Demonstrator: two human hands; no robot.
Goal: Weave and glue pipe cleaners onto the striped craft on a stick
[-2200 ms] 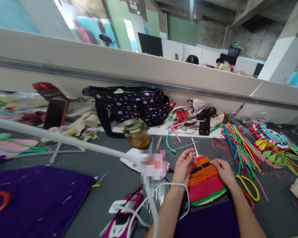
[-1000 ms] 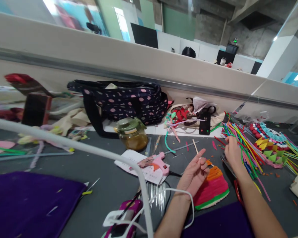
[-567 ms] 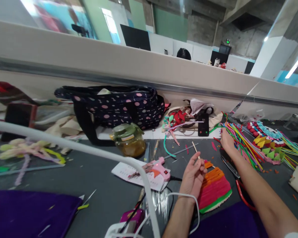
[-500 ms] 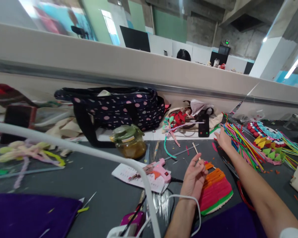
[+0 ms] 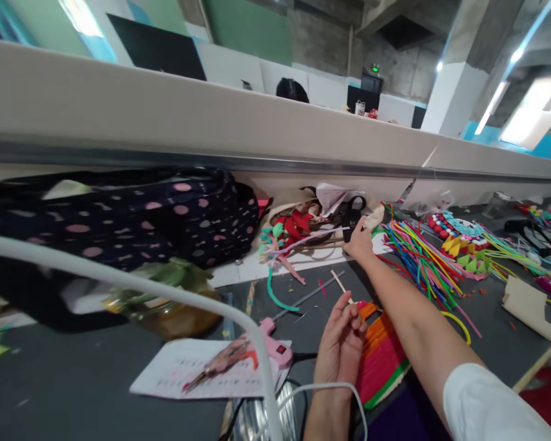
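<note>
My left hand is closed, its fingers pinching a thin pale wooden stick that points up and away. Beside and partly behind that hand lies a ridged craft piece with orange, pink and green bands. My right arm stretches across above it. At the back, my right hand has its fingers curled at a black phone, covering the phone's lower part. A pale purple pipe cleaner runs up to the phone's left edge. To the left, a pink hot glue gun rests on a sheet of paper.
A white tube arches across the front left. Behind it stand a glass jar and a dark patterned bag. Coloured pipe cleaners and a beaded disc lie to the right. A low partition runs along the back.
My right hand has moved left from the pipe cleaner bundle to the phone. My left hand keeps the stick. The view has swung to the right and closer.
</note>
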